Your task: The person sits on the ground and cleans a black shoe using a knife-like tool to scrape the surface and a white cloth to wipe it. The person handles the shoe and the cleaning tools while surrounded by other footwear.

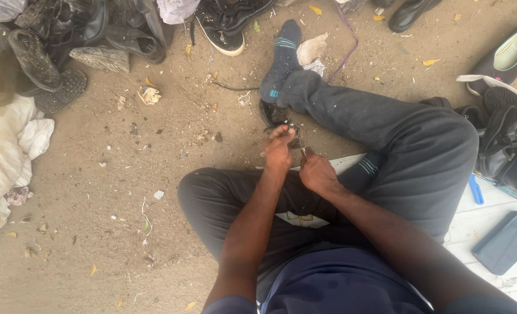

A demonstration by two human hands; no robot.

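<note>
I sit on the ground with my legs folded, in dark trousers and dark socks with teal stripes. My left hand (278,148) grips a small dark shoe piece (273,113) that lies on the sand in front of my sock (281,61). My right hand (318,172) sits just right of it, closed on a thin tool (303,152) whose tip points at that dark piece. The two hands nearly touch. The tool is mostly hidden by my fingers.
A heap of black shoes (66,35) lies at the top left, with white cloth (5,157) at the left edge. More dark shoes (505,145) are at the right. A phone (505,241) and blue pens (475,189) rest on a white board (473,224).
</note>
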